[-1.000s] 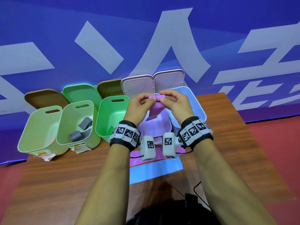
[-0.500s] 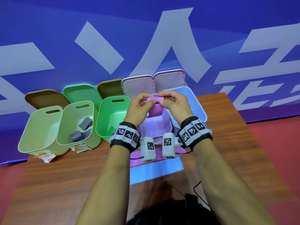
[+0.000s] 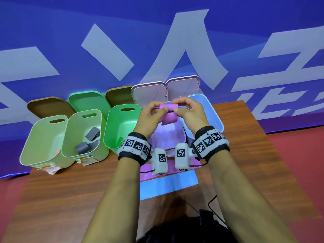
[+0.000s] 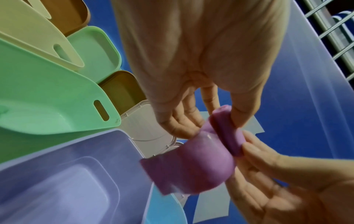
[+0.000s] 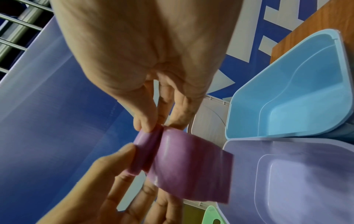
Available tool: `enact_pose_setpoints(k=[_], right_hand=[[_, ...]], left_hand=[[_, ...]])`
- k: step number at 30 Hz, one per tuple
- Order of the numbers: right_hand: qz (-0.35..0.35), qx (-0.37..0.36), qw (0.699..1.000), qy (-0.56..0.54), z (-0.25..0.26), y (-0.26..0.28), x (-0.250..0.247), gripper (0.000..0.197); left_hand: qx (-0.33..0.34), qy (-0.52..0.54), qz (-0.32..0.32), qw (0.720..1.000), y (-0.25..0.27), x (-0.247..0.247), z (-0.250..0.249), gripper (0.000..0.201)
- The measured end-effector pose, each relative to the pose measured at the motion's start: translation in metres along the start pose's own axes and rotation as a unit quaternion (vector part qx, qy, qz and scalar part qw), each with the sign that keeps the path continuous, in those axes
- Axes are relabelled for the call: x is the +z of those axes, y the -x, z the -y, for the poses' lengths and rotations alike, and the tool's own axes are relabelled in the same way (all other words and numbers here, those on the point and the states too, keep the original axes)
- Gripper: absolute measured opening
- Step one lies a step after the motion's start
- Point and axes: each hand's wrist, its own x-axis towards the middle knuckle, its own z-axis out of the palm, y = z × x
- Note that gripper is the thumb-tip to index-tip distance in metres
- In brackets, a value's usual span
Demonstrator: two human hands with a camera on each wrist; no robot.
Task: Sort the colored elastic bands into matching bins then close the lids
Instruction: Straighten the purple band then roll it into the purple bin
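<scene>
Both hands hold one purple elastic band (image 3: 169, 117) above the lavender bin (image 3: 166, 142). My left hand (image 3: 157, 109) pinches the rolled top part of the band from the left, and my right hand (image 3: 177, 107) pinches it from the right. A short tail hangs below the fingers. In the left wrist view the rolled part sits between thumb and fingers of the left hand (image 4: 210, 122), with the purple band (image 4: 191, 166) curling down. The right wrist view shows the right hand (image 5: 161, 125) pinching the purple band (image 5: 191, 166) beside the lavender bin (image 5: 287, 151), which looks empty.
Open bins stand in a row: pale green (image 3: 31, 146), a green one (image 3: 70, 137) with grey bands (image 3: 82, 148), mint green (image 3: 114, 130), lavender, and light blue (image 3: 213, 113). Their lids (image 3: 149, 92) stand open behind. A pink band (image 3: 147, 171) and a blue band (image 3: 168, 185) lie on the wooden table (image 3: 70, 190).
The hanging tail of the purple band has become shorter as the fingers roll it up. Both hands stay in the same place above the lavender bin.
</scene>
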Motion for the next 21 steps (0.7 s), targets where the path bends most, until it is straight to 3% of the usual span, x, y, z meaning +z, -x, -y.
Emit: enact_pose_setpoints(k=[3, 8, 17, 21], right_hand=[[0.003, 0.005, 1.000, -0.011, 0.0020, 0.0000, 0.0000, 0.030], [0.022, 0.040, 0.997, -0.067, -0.0011, -0.0031, 0.0047, 0.015], [0.010, 0.002, 1.000, 0.004, 0.0025, -0.0055, 0.0034, 0.020], [0.022, 0.007, 1.000, -0.005, 0.0032, -0.0035, 0.0031, 0.034]], left_hand=[[0.029, -0.018, 0.001, 0.999, -0.0014, -0.0017, -0.0013, 0.017], [0.054, -0.021, 0.007, 0.998, 0.0005, -0.0026, -0.0065, 0.032], [0.008, -0.008, 0.002, 1.000, -0.0015, -0.0002, -0.0049, 0.008], [0.019, -0.024, -0.004, 1.000, -0.0007, -0.0020, -0.0063, 0.018]])
